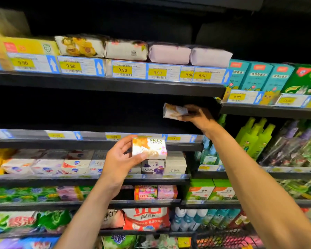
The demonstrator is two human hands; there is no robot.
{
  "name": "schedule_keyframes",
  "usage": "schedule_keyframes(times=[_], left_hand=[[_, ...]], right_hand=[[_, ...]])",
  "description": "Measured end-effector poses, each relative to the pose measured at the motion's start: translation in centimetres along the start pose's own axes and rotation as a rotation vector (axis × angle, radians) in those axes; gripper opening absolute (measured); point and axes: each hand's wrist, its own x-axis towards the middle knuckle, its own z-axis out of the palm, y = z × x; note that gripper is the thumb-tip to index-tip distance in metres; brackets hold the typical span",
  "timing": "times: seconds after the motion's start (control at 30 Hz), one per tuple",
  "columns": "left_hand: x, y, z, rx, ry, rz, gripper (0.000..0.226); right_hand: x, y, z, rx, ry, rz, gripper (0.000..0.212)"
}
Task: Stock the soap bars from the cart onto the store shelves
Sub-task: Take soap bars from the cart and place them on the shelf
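My left hand point(120, 159) grips a white and orange soap bar box point(150, 148) marked MeLy, held in front of the price rail of the dark second shelf point(97, 141). My right hand point(197, 116) holds a second, similar soap bar point(174, 110) higher up, reaching into the right end of that same dark shelf space, just below the upper shelf's edge. The inside of that shelf is too dark to see. A corner of the cart's wire basket point(223, 238) shows at the bottom right.
Wrapped soap packs point(126, 50) line the top shelf above 9.90 price tags. Boxed soaps point(75, 166) fill the shelf below my left hand. Green bottles point(253, 137) and teal boxes point(258, 76) stand on the right-hand shelving. Detergent bags point(145, 220) sit on the lower shelves.
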Motion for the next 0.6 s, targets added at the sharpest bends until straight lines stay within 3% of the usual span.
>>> schedule_keyframes(times=[0.17, 0.43, 0.5, 0.6], left_hand=[[-0.1, -0.1, 0.2, 0.027, 0.015, 0.006, 0.073], [-0.8, -0.1, 0.3, 0.012, 0.024, 0.010, 0.072], [-1.0, -0.1, 0.4, -0.003, 0.024, 0.008, 0.070], [-1.0, -0.1, 0.5, -0.008, 0.033, 0.001, 0.069]], right_hand=[[2.8, 1.1, 0.9, 0.024, 0.004, -0.026, 0.061], [5.0, 2.0, 2.0, 0.121, 0.054, 0.030, 0.017], [5.5, 1.9, 1.9, 0.007, 0.043, -0.011, 0.026], [6.0, 2.3, 1.9, -0.227, -0.009, -0.060, 0.056]])
